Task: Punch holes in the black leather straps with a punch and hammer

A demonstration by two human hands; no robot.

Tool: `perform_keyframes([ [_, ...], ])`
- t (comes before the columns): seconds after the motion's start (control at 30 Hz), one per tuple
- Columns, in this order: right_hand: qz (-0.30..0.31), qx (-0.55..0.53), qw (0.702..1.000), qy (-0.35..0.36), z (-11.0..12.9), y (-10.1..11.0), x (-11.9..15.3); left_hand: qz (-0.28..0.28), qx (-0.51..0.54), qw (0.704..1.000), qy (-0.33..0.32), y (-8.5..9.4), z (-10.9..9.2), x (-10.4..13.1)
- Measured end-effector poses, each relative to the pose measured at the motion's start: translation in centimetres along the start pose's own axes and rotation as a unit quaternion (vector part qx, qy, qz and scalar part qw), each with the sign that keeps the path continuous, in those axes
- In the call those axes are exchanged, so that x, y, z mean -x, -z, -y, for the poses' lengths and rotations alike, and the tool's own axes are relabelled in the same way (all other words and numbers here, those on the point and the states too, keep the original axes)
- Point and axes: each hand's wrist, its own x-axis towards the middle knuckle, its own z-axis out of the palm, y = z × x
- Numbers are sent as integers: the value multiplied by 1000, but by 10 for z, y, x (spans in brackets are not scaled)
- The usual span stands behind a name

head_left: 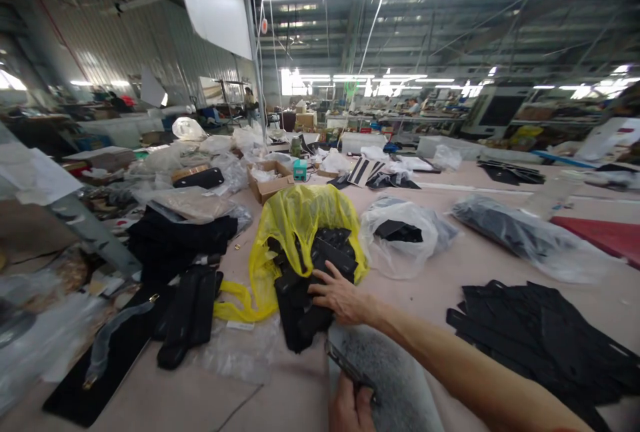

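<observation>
A yellow plastic bag (pixel 285 209) stands open at the middle of the table, with black flat pieces (pixel 295 305) spilling from its mouth. My right hand (pixel 340 295) reaches in from the right and rests on these pieces, its fingers spread. Low in the view, my left hand (pixel 350 409) is closed round a dark narrow object (pixel 347 363) with a shiny edge, too small to identify. It is over a grey speckled slab (pixel 395 372), just below the right forearm.
Black strips (pixel 540 339) lie piled at the right. Behind are a white bag (pixel 395 262) and a plastic-wrapped bundle (pixel 520 232). Black padded pieces (pixel 193 309) and a long black panel (pixel 85 379) lie left. A cardboard box (pixel 267 182) stands behind the yellow bag.
</observation>
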Motion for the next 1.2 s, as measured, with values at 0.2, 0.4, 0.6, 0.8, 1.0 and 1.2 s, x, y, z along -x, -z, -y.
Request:
perform_keyframes([
  [0.2, 1, -33, 997, -74, 12, -10, 51, 31, -8, 999, 3, 9, -11, -2],
  [0.4, 18, -52, 996, -72, 19, -1, 81, 79, -23, 997, 1, 19, -30, -5],
  [0.6, 25, -105, 992, -73, 14, 39, 49, 89, -32, 996, 3, 24, -39, -3],
  [0.8, -6, -79, 995, 65, 39, 24, -51, 79, -37, 996, -4, 19, -29, -5],
  [1.0, 57, 56, 990, 113, 47, -19, -81, 36, -41, 998, -23, 12, -13, -8],
  [1.2, 6, 20, 1000, 15, 20, -2, 20, 72, -16, 997, -24, 20, -23, -10],
])
